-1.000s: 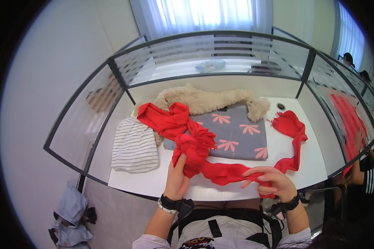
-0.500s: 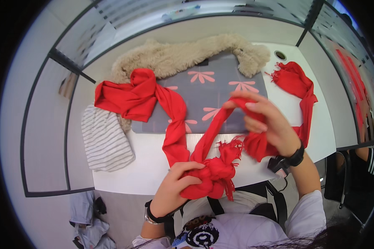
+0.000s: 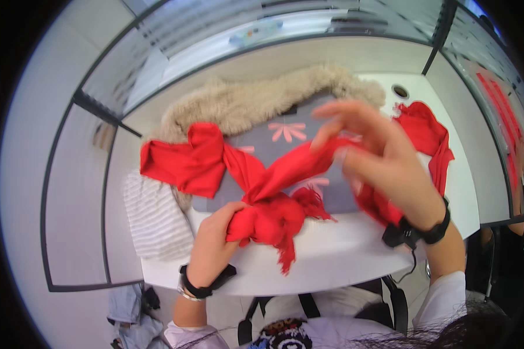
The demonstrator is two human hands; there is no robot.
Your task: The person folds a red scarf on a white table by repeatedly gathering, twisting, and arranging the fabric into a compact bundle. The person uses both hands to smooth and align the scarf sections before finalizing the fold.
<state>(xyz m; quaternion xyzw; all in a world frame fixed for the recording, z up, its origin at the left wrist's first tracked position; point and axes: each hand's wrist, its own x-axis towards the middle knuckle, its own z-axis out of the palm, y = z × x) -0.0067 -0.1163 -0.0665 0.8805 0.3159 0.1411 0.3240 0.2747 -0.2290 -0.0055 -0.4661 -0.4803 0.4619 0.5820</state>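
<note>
A bunched, knotted red scarf (image 3: 268, 218) with fringed ends hangs over the front of the white desk. My left hand (image 3: 215, 232) is closed around its left side, thumb on top. A red strand runs from the knot up and right to my right hand (image 3: 384, 154). That hand is blurred, with index finger and thumb apart around the strand; whether the hidden fingers grip it is unclear. More red cloth lies folded at left, joined to the bunch by a strip. Another red fringed length (image 3: 422, 131) lies at right, partly behind my right hand.
A grey cloth item (image 3: 262, 136) with pink petal shapes lies mid-desk. Beige fluffy fur (image 3: 250, 104) stretches across the back. A white striped cloth (image 3: 157, 218) sits at left. A black device (image 3: 399, 232) with a cord is by my right wrist. Low partitions enclose the desk (image 3: 273, 267).
My left hand has moved the knotted bunch up and left, farther over the desk. My right hand's fingers have spread apart, and the strand beside it now stretches straighter from the knot.
</note>
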